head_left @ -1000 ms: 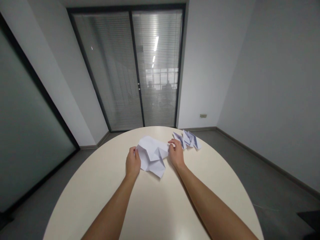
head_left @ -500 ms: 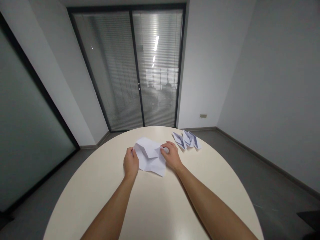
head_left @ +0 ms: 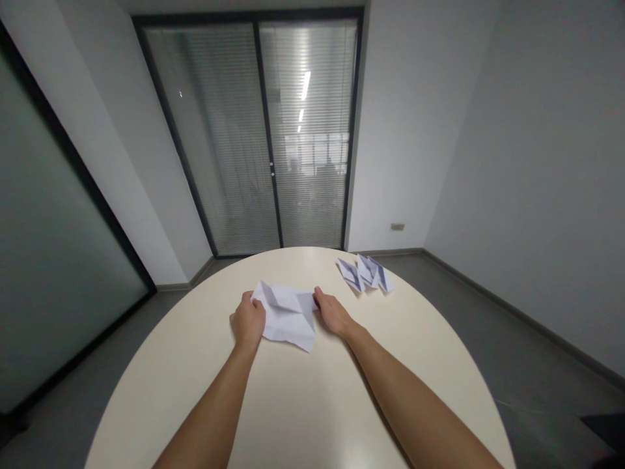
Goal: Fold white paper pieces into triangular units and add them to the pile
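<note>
A creased white sheet of paper (head_left: 287, 317) lies on the round cream table (head_left: 303, 404), partly folded. My left hand (head_left: 248, 321) pinches its left edge with curled fingers. My right hand (head_left: 333, 313) rests at its right edge, fingers stretched out flat and pressing on the paper's corner.
Several folded white paper shapes (head_left: 366, 273) lie in a row at the table's far right. Beyond the table are a glass sliding door with blinds (head_left: 263, 137), grey walls and grey floor.
The raised paper has been flattened onto the table and shifted slightly left and nearer. My right hand went from a curled pinch to lying flat; my left hand moved left with the sheet's edge.
</note>
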A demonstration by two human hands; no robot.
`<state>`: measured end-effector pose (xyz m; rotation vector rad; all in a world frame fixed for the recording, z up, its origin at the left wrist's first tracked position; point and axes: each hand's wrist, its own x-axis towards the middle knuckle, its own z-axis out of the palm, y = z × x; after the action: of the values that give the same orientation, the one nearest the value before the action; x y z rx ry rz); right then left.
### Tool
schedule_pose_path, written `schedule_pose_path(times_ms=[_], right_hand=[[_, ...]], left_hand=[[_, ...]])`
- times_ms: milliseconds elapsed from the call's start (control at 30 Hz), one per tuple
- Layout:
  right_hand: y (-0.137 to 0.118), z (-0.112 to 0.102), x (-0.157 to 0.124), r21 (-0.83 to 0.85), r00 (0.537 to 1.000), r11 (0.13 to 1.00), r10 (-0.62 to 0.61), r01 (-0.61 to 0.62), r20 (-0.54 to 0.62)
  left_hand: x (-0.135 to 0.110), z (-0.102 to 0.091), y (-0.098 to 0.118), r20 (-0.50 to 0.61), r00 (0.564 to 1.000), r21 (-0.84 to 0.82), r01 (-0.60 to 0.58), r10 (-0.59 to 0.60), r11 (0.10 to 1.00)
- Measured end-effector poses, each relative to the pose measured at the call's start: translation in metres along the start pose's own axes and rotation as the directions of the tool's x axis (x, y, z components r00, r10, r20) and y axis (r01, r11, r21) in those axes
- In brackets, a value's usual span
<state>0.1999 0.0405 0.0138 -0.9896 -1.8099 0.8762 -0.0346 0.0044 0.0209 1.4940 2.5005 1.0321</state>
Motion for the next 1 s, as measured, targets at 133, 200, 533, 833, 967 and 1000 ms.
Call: schedule_pose_path(times_ms=[133, 200, 533, 833, 967, 1000], right_hand=[[0.001, 0.002, 0.000, -0.146, 1.000, 0.989, 0.023, -0.023, 0.000], [0.003, 0.002, 0.000, -0.192, 0.999, 0.981, 0.033, -0.034, -0.009], [0.003, 0.003, -0.001, -0.363, 0.999, 0.931, -0.011, 0.026, 0.043], [-0.012, -0.006, -0.003, -0.582, 0.970, 0.808, 0.059, 0.091, 0.234], [-0.006, -0.002, -0.005, -0.632, 0.964, 0.765, 0.059, 0.125, 0.261], [-0.004, -0.001, -0.006, -0.637, 0.960, 0.762, 0.073, 0.121, 0.271]], left_hand=[[0.009, -0.002, -0.009, 0.132, 0.991, 0.103, 0.009, -0.023, 0.995], [0.015, -0.003, -0.015, 0.161, 0.987, 0.127, -0.010, -0.010, 0.992], [0.040, -0.010, -0.036, 0.303, 0.948, 0.083, -0.126, 0.096, 0.988], [0.030, -0.038, -0.029, 0.311, 0.950, 0.362, -0.124, 0.006, 0.924], [0.005, -0.028, 0.003, 0.284, 0.900, 0.302, -0.411, 0.330, 0.860], [-0.003, -0.021, 0.011, 0.326, 0.862, 0.237, -0.472, 0.388, 0.849]])
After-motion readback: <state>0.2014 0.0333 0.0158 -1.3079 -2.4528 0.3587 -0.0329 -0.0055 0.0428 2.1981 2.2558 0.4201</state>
